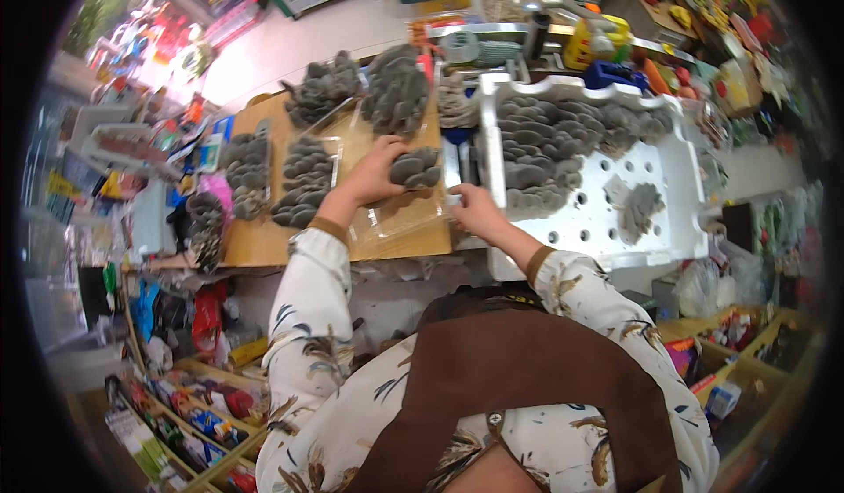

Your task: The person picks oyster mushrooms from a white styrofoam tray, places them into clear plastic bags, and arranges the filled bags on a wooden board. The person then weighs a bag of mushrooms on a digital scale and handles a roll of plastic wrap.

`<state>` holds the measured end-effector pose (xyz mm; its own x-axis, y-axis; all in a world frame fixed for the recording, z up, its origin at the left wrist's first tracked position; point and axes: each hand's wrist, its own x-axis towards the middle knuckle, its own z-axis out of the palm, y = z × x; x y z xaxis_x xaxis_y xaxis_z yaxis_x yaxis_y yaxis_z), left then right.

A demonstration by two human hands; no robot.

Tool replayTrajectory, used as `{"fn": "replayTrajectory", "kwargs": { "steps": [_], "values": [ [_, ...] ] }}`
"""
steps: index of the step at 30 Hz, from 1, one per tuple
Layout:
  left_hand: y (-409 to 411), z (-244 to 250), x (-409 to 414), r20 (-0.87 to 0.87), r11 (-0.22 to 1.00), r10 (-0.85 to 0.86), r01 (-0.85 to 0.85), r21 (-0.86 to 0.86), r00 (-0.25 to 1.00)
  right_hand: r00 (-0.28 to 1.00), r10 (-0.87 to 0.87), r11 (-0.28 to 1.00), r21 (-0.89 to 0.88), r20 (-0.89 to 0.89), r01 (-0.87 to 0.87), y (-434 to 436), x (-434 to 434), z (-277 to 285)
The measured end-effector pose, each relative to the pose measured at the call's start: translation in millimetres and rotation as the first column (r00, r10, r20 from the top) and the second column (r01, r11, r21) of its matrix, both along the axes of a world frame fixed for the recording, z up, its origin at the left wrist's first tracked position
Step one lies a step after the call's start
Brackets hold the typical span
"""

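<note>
My left hand (374,175) grips a small cluster of grey oyster mushrooms (417,168) at its left side, above a clear plastic tray (395,226) on the wooden board. My right hand (476,212) is at that tray's right edge, with thumb and fingers pinched on the rim. Several other clear trays hold mushrooms: one filled tray (247,170) on the left, another (306,176) beside my left hand, and heaped mushrooms (395,90) beyond it. To the right, a white foam box (686,183) with holes in its floor contains a large mass of mushrooms (547,137) and a loose piece (641,212).
A wooden board (415,245) lies under the trays. Behind the foam box are a yellow bottle (597,41), a roll of clear tape (459,48) and a blue object (613,76). Below left, a divided wooden shelf (191,420) holds packaged goods. More mushrooms (206,226) hang over the board's left edge.
</note>
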<state>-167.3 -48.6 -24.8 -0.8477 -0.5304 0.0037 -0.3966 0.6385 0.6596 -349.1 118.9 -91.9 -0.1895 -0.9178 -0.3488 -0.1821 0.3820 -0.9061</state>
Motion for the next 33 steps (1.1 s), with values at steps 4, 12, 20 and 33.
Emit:
{"fn": "replayTrajectory", "kwargs": {
  "steps": [4, 12, 20, 33],
  "values": [
    [-1.7, -10.3, 5.1, 0.044, 0.999, 0.047, -0.048, 0.011, 0.998, 0.99, -0.001, 0.987, -0.161, -0.139, -0.022, 28.2, -14.5, 12.4],
    [12.4, 6.0, -3.2, 0.079, 0.982, 0.156, -0.163, 0.094, 0.985, 0.849, -0.528, 0.848, -0.083, -0.031, 0.524, 161.7, -228.1, 67.7],
    [18.2, 10.8, -3.4, 0.12, 0.968, 0.218, -0.231, 0.103, 0.969, 0.583, -0.742, 0.501, 0.304, -0.332, 0.811, 194.6, -327.0, 31.0],
    [16.9, 3.3, -6.7, 0.103, 0.973, 0.219, -0.225, 0.055, 0.97, 0.275, -0.74, 0.265, 0.11, -0.614, 0.958, 167.9, -310.7, -55.6]
  ]
}}
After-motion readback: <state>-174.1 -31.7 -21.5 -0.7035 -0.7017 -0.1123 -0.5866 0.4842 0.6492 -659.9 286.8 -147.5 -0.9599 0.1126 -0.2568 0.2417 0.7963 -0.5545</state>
